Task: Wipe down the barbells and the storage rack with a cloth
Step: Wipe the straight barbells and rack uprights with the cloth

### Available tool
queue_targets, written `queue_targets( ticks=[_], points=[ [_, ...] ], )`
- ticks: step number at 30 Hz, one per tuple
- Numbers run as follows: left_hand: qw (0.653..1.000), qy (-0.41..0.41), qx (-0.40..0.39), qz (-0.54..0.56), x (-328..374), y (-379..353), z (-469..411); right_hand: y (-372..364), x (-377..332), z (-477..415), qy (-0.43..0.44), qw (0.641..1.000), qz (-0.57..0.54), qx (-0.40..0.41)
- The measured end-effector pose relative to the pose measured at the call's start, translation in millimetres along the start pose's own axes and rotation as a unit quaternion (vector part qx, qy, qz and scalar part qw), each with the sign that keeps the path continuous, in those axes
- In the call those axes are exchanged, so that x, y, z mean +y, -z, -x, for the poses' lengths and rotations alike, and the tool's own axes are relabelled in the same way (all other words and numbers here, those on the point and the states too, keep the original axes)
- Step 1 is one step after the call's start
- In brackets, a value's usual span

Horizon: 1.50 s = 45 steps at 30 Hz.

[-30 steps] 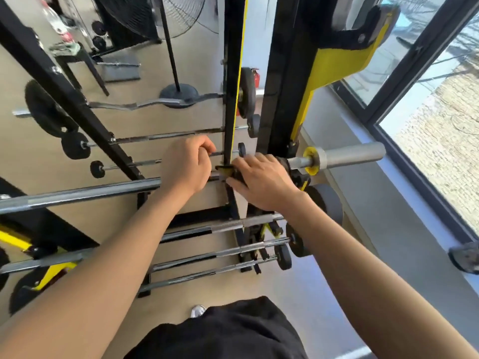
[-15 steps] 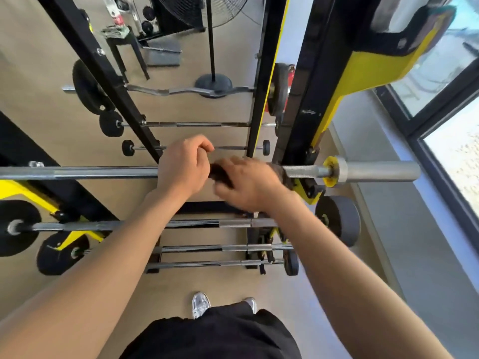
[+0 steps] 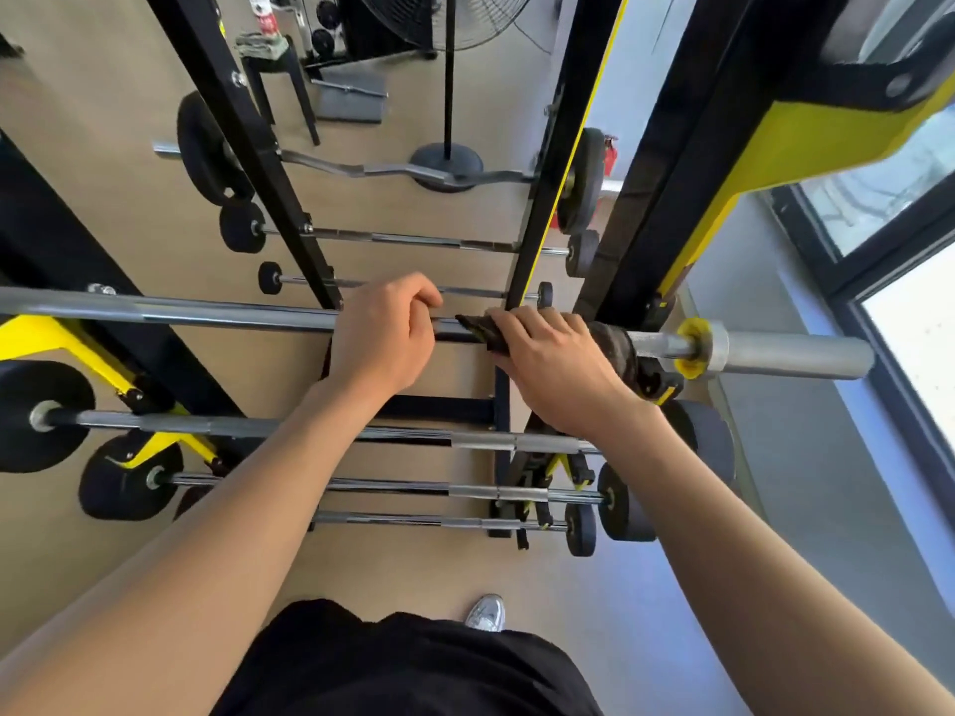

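Note:
A long steel barbell with a yellow collar lies across the black and yellow storage rack. My left hand is closed around the bar near its middle. Just to its right, my right hand presses a dark cloth wrapped over the bar, close to the rack's right upright. The cloth's ends show on either side of that hand. Below and beyond hang several more barbells with small black plates.
A curl bar and thin bars rest on the far rack rungs. A standing fan's base sits on the wood floor behind. A window wall runs along the right. My shoe is below.
The view has tilted down and shifted, so the bar now runs level. My right hand with the cloth has slid right along the bar, away from my left hand.

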<state>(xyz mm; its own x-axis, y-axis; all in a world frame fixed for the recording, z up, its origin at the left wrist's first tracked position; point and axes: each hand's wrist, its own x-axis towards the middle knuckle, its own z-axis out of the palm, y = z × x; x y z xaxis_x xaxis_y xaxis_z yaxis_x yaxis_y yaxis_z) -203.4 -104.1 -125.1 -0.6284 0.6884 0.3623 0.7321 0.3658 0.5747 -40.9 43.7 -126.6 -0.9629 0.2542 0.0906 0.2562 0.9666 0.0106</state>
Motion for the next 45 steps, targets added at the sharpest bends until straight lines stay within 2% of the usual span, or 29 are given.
queue_targets(
  ticks=[2, 5, 6, 9, 11, 13, 16, 20, 23, 26, 29, 31, 33, 34, 37, 40, 45],
  points=[
    [1.000, -0.013, 0.002, 0.001, -6, 7, -2, 3, -26, -14, 0.016, 0.998, -0.058, 0.002],
    [1.000, -0.012, 0.001, 0.000, -28, 26, -9, -3, -82, -43, 0.038, 0.997, -0.067, 0.017],
    [1.000, -0.001, -0.001, 0.002, -37, 35, -13, 1, -100, -54, 0.040, 0.994, -0.101, 0.007],
    [1.000, 0.011, -0.020, -0.012, -66, 67, -20, 20, -128, -88, 0.017, 0.956, -0.286, -0.065],
    [0.998, -0.005, -0.042, -0.039, -84, 86, -24, 26, -128, -101, -0.009, 0.932, -0.350, -0.096],
    [0.996, -0.024, -0.065, -0.047, -98, 97, -27, 23, -118, -101, -0.046, 0.947, -0.305, -0.093],
    [0.992, -0.063, -0.102, -0.032, -110, 104, -27, 12, -94, -85, -0.088, 0.981, -0.143, -0.099],
    [0.985, -0.114, -0.129, -0.016, -119, 102, -23, 13, -79, -75, -0.152, 0.976, -0.089, -0.127],
    [0.986, -0.126, -0.112, -0.008, -129, 100, -21, 13, -108, -80, -0.124, 0.989, -0.031, -0.077],
    [0.992, -0.106, -0.075, 0.007, -136, 102, -21, 1, -170, -110, -0.057, 0.998, -0.001, -0.004],
    [0.996, -0.079, -0.034, 0.018, -139, 108, -30, -16, -235, -146, -0.031, 0.998, -0.047, 0.035],
    [0.997, -0.071, -0.016, 0.019, -139, 112, -38, -19, -245, -156, 0.003, 0.995, -0.068, 0.069],
    [0.997, -0.079, -0.014, 0.022, -137, 115, -44, -22, -226, -150, 0.052, 0.996, -0.027, 0.060],
    [0.996, -0.084, -0.020, 0.022, -135, 115, -45, -20, -209, -142, 0.050, 0.997, -0.018, 0.055],
    [0.995, -0.078, -0.056, 0.013, -131, 107, -46, -8, -143, -104, 0.000, 1.000, -0.019, 0.006],
    [0.993, -0.063, -0.099, 0.007, -123, 96, -42, 4, -80, -70, -0.060, 0.998, 0.005, -0.007],
    [0.987, -0.058, -0.148, -0.018, -104, 83, -35, 3, -62, -82, -0.070, 0.994, -0.010, -0.087]
  ],
)
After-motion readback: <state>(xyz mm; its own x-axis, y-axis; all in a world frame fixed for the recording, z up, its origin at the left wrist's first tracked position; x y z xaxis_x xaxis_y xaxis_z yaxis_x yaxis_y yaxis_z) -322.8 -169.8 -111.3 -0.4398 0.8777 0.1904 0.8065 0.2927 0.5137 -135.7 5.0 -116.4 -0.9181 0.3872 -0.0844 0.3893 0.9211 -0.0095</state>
